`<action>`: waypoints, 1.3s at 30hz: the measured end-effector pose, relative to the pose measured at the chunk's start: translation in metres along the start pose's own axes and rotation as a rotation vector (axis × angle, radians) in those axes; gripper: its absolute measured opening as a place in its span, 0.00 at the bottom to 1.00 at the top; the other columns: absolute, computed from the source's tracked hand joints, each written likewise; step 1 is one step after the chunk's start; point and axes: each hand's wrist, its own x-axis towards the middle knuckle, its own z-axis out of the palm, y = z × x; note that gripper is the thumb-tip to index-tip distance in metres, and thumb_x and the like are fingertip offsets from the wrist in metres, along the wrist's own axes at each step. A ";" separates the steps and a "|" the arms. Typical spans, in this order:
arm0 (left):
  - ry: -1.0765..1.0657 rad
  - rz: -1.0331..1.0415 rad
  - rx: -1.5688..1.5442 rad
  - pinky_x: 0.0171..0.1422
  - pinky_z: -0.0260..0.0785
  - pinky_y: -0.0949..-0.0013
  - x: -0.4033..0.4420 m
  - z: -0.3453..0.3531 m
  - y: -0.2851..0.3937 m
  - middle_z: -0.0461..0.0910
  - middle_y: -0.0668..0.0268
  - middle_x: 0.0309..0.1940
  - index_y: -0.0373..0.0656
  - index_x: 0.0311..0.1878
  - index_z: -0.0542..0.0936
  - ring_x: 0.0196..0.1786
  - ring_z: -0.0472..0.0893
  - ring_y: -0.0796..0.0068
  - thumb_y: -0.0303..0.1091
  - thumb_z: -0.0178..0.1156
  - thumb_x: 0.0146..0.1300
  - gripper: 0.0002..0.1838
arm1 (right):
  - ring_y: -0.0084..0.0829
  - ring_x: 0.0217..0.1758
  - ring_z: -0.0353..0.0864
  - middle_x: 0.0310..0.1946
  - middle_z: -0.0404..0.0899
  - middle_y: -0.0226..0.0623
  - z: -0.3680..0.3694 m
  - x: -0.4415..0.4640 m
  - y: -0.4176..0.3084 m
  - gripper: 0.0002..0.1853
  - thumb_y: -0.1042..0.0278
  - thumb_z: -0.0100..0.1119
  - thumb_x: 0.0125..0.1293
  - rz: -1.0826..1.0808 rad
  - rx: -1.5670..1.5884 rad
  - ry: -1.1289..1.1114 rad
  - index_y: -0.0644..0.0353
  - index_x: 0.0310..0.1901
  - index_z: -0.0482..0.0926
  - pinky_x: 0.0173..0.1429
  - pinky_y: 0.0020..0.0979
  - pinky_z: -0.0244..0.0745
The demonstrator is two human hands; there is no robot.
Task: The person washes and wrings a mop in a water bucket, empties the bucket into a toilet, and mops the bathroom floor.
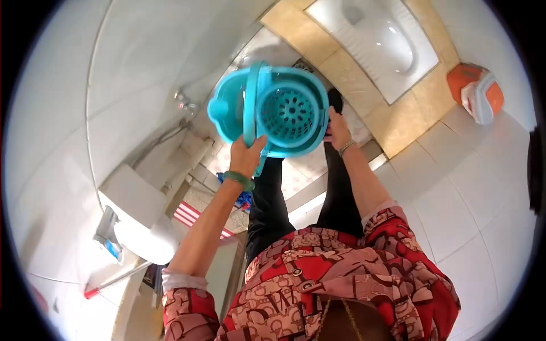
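A turquoise mop bucket (230, 108) is held up in front of my legs. Its round wringer basket (291, 111), full of drain holes, sits in the right part. My left hand (246, 154) is closed around the near end of the bucket's upright handle (251, 102). At the bucket's right side, my right hand (338, 129) grips the rim, its fingertips partly hidden behind the edge. No mop shows in the bucket, and the spout end points left.
A white squat toilet (381, 45) lies in a tan tiled step at the upper right. Beside it stands an orange bin (478, 91) with a white liner. A wall tap (185, 105) juts out at left, above a white basin (145, 241).
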 end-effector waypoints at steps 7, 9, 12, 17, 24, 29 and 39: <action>-0.060 -0.067 0.009 0.16 0.59 0.77 -0.093 0.044 0.068 0.66 0.71 0.12 0.40 0.25 0.68 0.13 0.66 0.82 0.38 0.61 0.52 0.14 | 0.21 0.19 0.66 0.20 0.69 0.27 -0.054 -0.100 -0.035 0.23 0.43 0.46 0.59 -0.161 0.021 0.226 0.59 0.30 0.73 0.21 0.24 0.64; -0.077 -0.033 0.029 0.16 0.59 0.77 -0.115 0.063 0.088 0.66 0.71 0.12 0.40 0.25 0.68 0.13 0.66 0.82 0.38 0.61 0.51 0.14 | 0.21 0.18 0.66 0.19 0.69 0.27 -0.071 -0.127 -0.050 0.23 0.43 0.46 0.59 -0.169 0.111 0.232 0.59 0.29 0.73 0.21 0.25 0.64; -0.120 0.010 0.046 0.16 0.59 0.77 -0.128 0.080 0.103 0.65 0.72 0.13 0.41 0.25 0.67 0.13 0.65 0.84 0.37 0.61 0.52 0.14 | 0.23 0.18 0.69 0.19 0.71 0.30 -0.102 -0.135 -0.049 0.22 0.45 0.45 0.60 -0.193 0.215 0.215 0.60 0.31 0.73 0.21 0.28 0.68; -0.278 0.121 0.246 0.19 0.58 0.76 -0.153 0.135 0.141 0.66 0.73 0.15 0.41 0.24 0.67 0.17 0.66 0.85 0.38 0.61 0.53 0.14 | 0.30 0.25 0.75 0.24 0.75 0.39 -0.153 -0.178 -0.056 0.26 0.42 0.39 0.61 -0.145 0.346 0.133 0.62 0.37 0.71 0.31 0.36 0.74; -0.434 0.521 0.544 0.29 0.60 0.73 -0.150 0.211 0.193 0.68 0.70 0.19 0.37 0.30 0.70 0.25 0.66 0.80 0.40 0.58 0.54 0.15 | 0.42 0.37 0.74 0.31 0.73 0.49 -0.201 -0.210 -0.073 0.29 0.40 0.38 0.61 -0.210 0.566 0.166 0.65 0.38 0.69 0.42 0.43 0.72; -0.517 0.681 0.556 0.33 0.65 0.69 -0.125 0.255 0.214 0.73 0.61 0.23 0.35 0.33 0.72 0.28 0.72 0.71 0.42 0.58 0.54 0.17 | 0.36 0.38 0.74 0.33 0.72 0.43 -0.226 -0.233 -0.110 0.26 0.43 0.44 0.60 -0.372 0.577 0.240 0.64 0.38 0.69 0.41 0.41 0.73; -0.574 0.801 0.371 0.30 0.66 0.71 -0.063 0.352 0.242 0.75 0.63 0.18 0.35 0.27 0.76 0.22 0.74 0.74 0.41 0.60 0.49 0.16 | 0.33 0.38 0.73 0.34 0.70 0.38 -0.276 -0.242 -0.169 0.23 0.45 0.48 0.59 -0.498 0.513 0.332 0.61 0.39 0.69 0.41 0.40 0.74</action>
